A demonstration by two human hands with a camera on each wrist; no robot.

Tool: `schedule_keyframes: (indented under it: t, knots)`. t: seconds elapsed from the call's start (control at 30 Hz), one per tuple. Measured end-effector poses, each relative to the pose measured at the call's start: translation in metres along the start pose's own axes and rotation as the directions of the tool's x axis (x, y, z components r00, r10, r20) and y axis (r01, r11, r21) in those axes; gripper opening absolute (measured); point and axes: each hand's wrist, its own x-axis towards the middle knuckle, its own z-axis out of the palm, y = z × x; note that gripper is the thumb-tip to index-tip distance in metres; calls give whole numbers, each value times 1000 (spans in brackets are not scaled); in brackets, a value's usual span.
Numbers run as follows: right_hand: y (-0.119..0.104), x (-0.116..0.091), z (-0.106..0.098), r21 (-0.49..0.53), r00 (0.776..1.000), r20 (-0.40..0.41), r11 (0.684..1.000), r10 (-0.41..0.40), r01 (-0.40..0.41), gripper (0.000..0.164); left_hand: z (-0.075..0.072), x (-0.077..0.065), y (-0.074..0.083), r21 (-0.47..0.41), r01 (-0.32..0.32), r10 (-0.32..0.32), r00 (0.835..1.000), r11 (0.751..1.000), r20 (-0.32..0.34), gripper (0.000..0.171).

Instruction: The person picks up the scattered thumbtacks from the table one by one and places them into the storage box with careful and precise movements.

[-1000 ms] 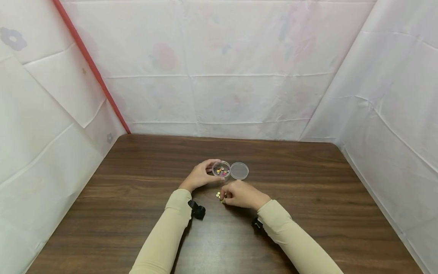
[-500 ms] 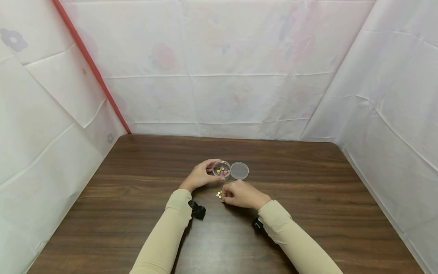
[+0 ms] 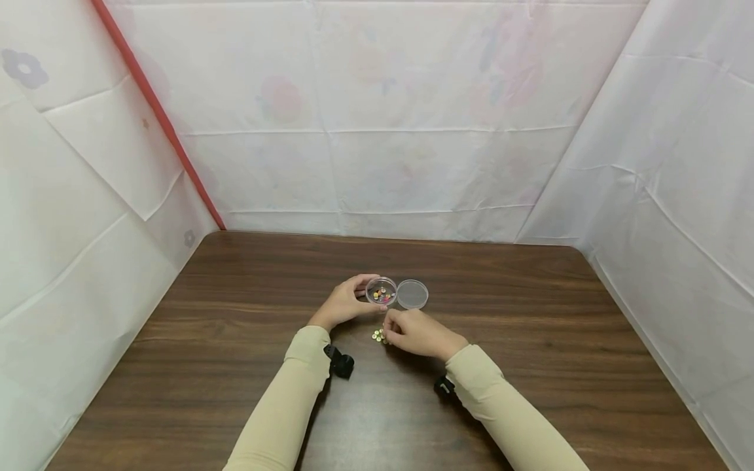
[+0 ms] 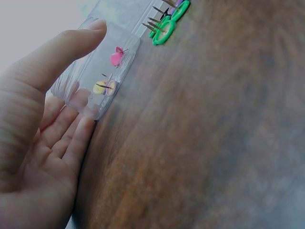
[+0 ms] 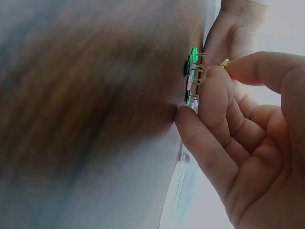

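Note:
My left hand (image 3: 343, 303) grips a clear round plastic box (image 3: 381, 302) from its left side, thumb and fingers around the wall. Inside lie several small colourful thumbtacks; a pink thumbtack (image 4: 116, 58) shows through the wall in the left wrist view. My right hand (image 3: 421, 333) pinches a small yellow thumbtack (image 5: 225, 62) between thumb and index finger, most of it hidden by the fingertips. Just left of these fingertips, a cluster of thumbtacks (image 3: 377, 336) lies on the table, points up. In the wrist views their heads have green rims.
A clear round lid (image 3: 412, 294) lies flat on the table, right against the box's right side. The brown wooden table (image 3: 247, 288) ends at white cloth walls (image 3: 377, 170) at the back and both sides. Black wrist cameras (image 3: 340, 364) sit under the cuffs.
My right hand has risen slightly off the cluster, its fingertips moving away and a little to the right, so more of the loose thumbtacks show. My left hand and the box have stayed put.

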Motion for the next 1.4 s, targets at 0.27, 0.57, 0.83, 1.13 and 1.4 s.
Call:
schedule_keyframes:
  t: [0.27, 0.57, 0.83, 1.13, 1.4]
  knots:
    - [3, 2, -7, 79, 1000, -2, 997, -18, 18, 7, -1, 0, 0, -15, -3, 3, 1000, 1000, 5, 71]
    - [6, 14, -14, -41, 957, -285, 997, 55, -70, 7, -1, 0, 0, -9, -5, 6, 1000, 1000, 14, 72]
    - [14, 27, -15, -78, 927, -356, 984, 120, -157, 7, 0, 1, -3, 4, 1, -1, 1000, 1000, 10, 69]
    - [20, 38, -14, -103, 929, -346, 979, 128, -173, 6, 0, 1, -2, 6, 10, -11, 1000, 1000, 14, 70]
    - [22, 43, -11, -124, 925, -345, 970, 158, -211, 10, -2, -1, 5, -13, 11, -10, 999, 1000, 35, 71]
